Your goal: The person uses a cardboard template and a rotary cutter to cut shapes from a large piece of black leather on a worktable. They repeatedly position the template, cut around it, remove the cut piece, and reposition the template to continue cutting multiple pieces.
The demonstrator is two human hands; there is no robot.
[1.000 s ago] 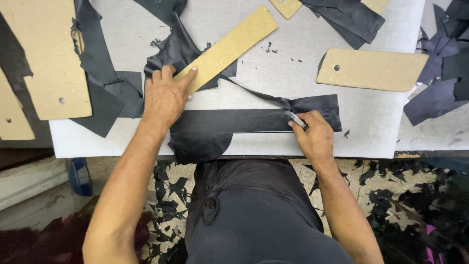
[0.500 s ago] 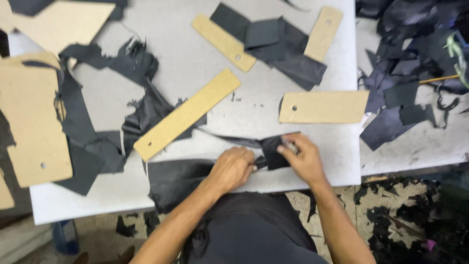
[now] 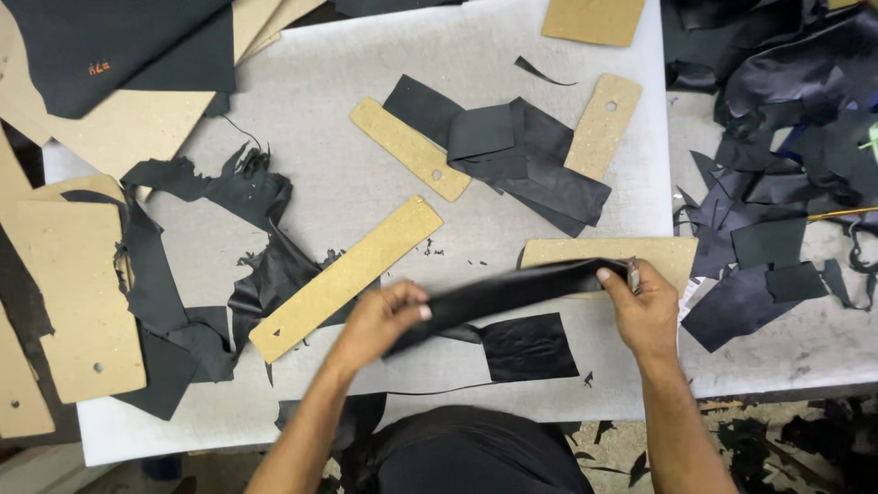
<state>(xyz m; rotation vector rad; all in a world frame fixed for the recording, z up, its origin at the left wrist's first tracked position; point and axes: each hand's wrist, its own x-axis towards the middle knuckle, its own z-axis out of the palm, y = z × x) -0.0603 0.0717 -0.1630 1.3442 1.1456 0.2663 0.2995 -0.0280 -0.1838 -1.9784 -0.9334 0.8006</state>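
Both of my hands hold a long black leather strip (image 3: 512, 288) lifted a little above the white table (image 3: 384, 64). My left hand (image 3: 384, 320) grips its left end, my right hand (image 3: 645, 306) grips its right end and also has a small metal tool between the fingers. A black leather offcut (image 3: 529, 348) lies flat on the table just under the strip. A long tan cardboard template (image 3: 346, 277) lies diagonally left of my left hand. Another tan template (image 3: 672, 252) sits partly hidden behind the strip and my right hand.
Two more tan templates (image 3: 410, 148) (image 3: 604, 126) flank a pile of black leather pieces (image 3: 512, 151) further back. Large cardboard patterns (image 3: 78, 293) and leather scraps (image 3: 229, 187) fill the left side. Heaped black leather (image 3: 777, 137) covers the right. Scraps litter the floor below.
The strip lay flat at the table's front edge a second ago; now both hands have lifted it clear. The long template under my left hand is released. My view has moved up the table.
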